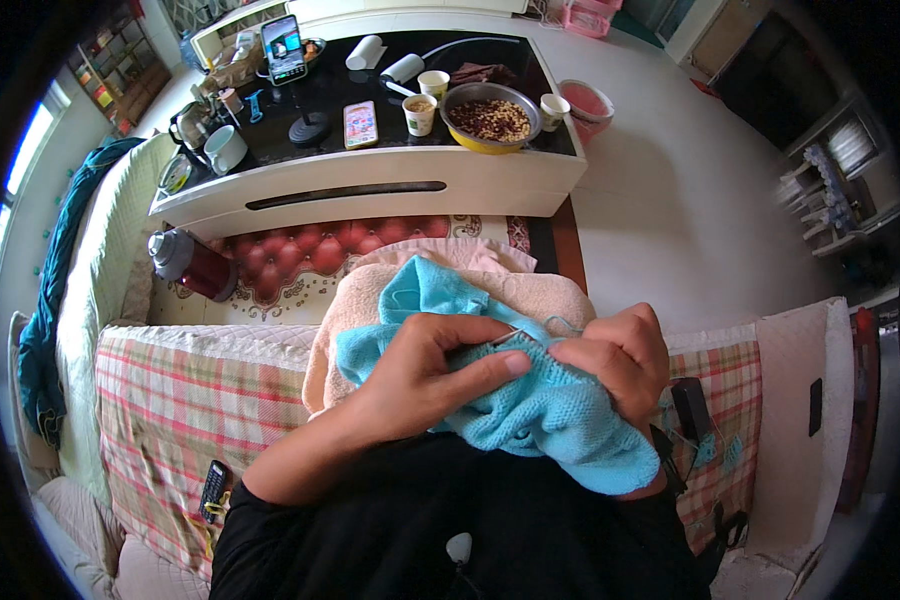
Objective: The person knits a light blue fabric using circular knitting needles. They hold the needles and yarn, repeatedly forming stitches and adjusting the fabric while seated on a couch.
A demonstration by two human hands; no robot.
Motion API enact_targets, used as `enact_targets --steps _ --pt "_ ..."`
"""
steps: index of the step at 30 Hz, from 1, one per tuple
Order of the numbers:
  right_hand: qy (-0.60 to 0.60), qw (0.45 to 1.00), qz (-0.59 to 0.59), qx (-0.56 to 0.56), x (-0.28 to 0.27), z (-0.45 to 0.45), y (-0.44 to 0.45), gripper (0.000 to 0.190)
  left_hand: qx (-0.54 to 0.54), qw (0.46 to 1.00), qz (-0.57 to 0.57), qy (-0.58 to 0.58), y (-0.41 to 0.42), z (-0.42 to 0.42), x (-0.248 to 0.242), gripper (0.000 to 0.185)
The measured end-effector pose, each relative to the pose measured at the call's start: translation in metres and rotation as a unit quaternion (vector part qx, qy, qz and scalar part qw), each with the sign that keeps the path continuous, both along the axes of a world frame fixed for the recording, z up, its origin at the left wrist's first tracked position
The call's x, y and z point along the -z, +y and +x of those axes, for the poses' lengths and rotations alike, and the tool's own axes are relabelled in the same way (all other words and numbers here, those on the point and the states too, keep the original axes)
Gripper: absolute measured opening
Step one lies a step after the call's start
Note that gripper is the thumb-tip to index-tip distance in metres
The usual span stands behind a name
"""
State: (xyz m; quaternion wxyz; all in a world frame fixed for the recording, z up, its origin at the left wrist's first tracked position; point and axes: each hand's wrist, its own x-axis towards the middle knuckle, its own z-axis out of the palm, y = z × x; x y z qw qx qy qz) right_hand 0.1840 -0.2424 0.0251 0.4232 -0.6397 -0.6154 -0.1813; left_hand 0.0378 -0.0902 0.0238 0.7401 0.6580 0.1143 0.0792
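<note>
A turquoise knitted piece (547,405) lies bunched over my lap, on a peach towel (349,300). My left hand (442,360) pinches its upper edge between thumb and fingers, beside a thin knitting needle (507,336). Close by on the right, my right hand (619,356) has its fingers curled at the same edge, its fingertips touching the stitches. A loop of turquoise yarn (562,322) rises between the two hands. Most of the needle is hidden by the fingers and the fabric.
Ahead stands a black-topped coffee table (322,169) with a metal bowl (491,116) of beans or grains, paper cups (420,114), a phone (360,124) and a mug (225,148). A thermos (191,262) is on the floor at left. The plaid-covered sofa holds a remote control (214,491) and a black box (690,407).
</note>
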Motion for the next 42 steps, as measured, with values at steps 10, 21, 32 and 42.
enact_targets --steps 10,21,32,42 --pt "0.176 0.980 -0.024 -0.092 0.000 0.007 0.000 0.029 0.007 0.948 0.300 -0.103 0.007 0.000 -0.009 0.030" --pt "0.195 0.976 -0.033 -0.092 -0.005 0.007 -0.006 0.016 0.020 0.949 0.292 -0.118 0.011 -0.001 -0.007 0.027" --pt "0.194 0.975 -0.006 -0.109 0.001 0.000 -0.005 0.013 -0.020 0.953 0.260 -0.157 0.002 0.004 0.001 0.013" --pt "0.250 0.962 0.093 -0.055 0.018 -0.005 -0.002 0.025 -0.024 0.978 0.142 -0.154 0.000 0.001 0.005 0.021"
